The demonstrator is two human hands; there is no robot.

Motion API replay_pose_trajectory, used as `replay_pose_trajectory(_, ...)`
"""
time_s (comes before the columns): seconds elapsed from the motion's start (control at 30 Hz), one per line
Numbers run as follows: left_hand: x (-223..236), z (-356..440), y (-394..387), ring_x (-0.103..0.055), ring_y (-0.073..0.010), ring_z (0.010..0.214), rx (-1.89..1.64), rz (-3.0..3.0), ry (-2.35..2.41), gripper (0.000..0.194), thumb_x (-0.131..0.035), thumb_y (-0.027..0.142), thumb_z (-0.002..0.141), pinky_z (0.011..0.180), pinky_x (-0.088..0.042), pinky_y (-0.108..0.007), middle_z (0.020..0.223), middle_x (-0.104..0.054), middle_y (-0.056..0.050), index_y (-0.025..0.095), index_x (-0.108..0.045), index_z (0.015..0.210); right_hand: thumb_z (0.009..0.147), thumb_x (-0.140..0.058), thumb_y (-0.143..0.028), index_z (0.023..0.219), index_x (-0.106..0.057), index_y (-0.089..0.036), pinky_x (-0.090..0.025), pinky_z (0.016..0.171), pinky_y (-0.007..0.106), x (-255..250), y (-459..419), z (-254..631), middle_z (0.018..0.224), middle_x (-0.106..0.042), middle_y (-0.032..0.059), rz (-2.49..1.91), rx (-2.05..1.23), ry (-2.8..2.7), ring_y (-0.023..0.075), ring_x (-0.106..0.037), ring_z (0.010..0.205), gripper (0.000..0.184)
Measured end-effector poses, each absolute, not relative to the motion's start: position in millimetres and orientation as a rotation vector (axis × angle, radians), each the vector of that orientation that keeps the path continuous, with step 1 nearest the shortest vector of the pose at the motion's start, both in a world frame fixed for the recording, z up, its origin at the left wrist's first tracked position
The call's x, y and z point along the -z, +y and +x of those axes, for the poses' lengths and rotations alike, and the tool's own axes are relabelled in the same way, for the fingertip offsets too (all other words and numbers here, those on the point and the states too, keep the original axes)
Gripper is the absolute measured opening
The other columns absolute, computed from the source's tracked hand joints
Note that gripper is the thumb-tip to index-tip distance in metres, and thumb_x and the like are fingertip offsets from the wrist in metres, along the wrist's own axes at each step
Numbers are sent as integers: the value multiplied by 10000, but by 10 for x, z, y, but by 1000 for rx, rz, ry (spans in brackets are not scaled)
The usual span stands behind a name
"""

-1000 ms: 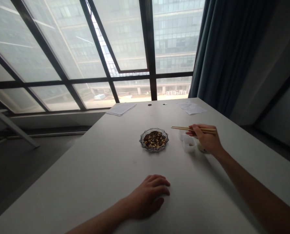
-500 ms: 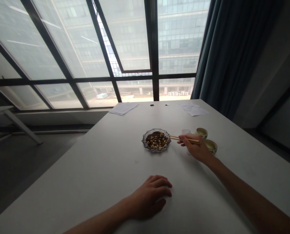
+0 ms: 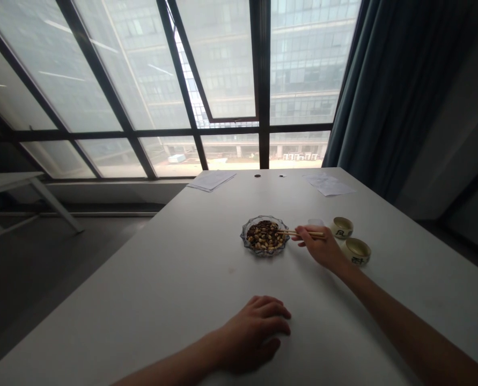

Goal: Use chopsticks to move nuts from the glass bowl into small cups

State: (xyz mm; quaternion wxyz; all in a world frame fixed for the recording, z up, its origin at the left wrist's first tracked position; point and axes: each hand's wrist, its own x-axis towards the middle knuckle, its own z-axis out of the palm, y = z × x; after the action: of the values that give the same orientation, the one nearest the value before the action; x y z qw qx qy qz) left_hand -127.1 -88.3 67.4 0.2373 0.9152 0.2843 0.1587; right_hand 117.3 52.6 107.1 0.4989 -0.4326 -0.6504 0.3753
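Observation:
My right hand [image 3: 320, 247] is closed around a pair of chopsticks [image 3: 308, 234], held nearly level. Their tips reach over the right side of a scalloped glass bowl [image 3: 244, 244] and meet the contents. Inside lies a mix of pale nuts that look like pistachios [image 3: 267, 244] and small dark seeds [image 3: 267, 225]. Whether the tips pinch a piece is too small to tell. My left hand [image 3: 258, 332] rests on the table in front of the bowl, fingers loosely spread and holding nothing.
Two small ceramic cups with dark characters, one farther [image 3: 342, 228] and one nearer [image 3: 357, 252], stand right of my right hand. A clear plastic item [image 3: 316, 222] is partly hidden behind it. Papers lie at the far left [image 3: 212, 180] and far right [image 3: 330, 185] of the white table [image 3: 174, 268].
The chopstick tips have moved from the bowl's right rim inward onto the contents. My right hand has shifted left relative to the cups, uncovering more of them. The view has turned slightly left.

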Motion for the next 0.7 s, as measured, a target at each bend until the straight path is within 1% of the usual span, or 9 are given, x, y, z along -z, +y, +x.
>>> replay_pose_trajectory(0.13,-672,-1270,-885,-522,-247,1326,-430,2511,784,353,-656,154,880,1151,-373,-395,1358,-632,-16,296,-606,1199,918,-650,-606,904,-784,-133,-685,683,357,-1016,550,1173,896,-803,122,-1038,-925,-1536,291,-792,864,491)
replay_pose_trajectory(0.27,-672,-1273,-888,-516,-237,1329,-425,2513,787,347,-656,154,881,1156,-367,-384,1369,-624,-7,293,-601,1194,918,-649,-614,884,-782,-144,-689,683,366,-998,542,1193,899,-804,123,-1039,-905,-1487,294,-795,846,490)
replay_pose_trajectory(0.5,-680,-1266,-884,-512,-236,1331,-422,2503,795,371,-658,134,866,1156,-371,-384,1370,-623,-3,301,-603,1192,824,-725,-665,886,-778,-129,-691,651,353,-1256,348,1352,876,-800,147,-1054,-902,-1322,307,-797,801,542)
replay_pose_trajectory(0.6,-670,-1265,-886,-513,-244,1336,-422,2503,801,382,-655,128,861,1163,-368,-394,1370,-622,-17,300,-606,1198,827,-736,-639,903,-785,-135,-690,637,344,-1387,212,1547,877,-802,139,-1086,-870,-1286,295,-796,752,512)
replay_pose_trajectory(0.7,-661,-1269,-889,-514,-241,1337,-427,2502,804,378,-655,132,862,1170,-364,-391,1367,-623,-17,300,-607,1198,837,-756,-582,894,-798,-155,-694,657,361,-1442,71,1859,911,-804,139,-1107,-819,-1266,308,-796,764,433)
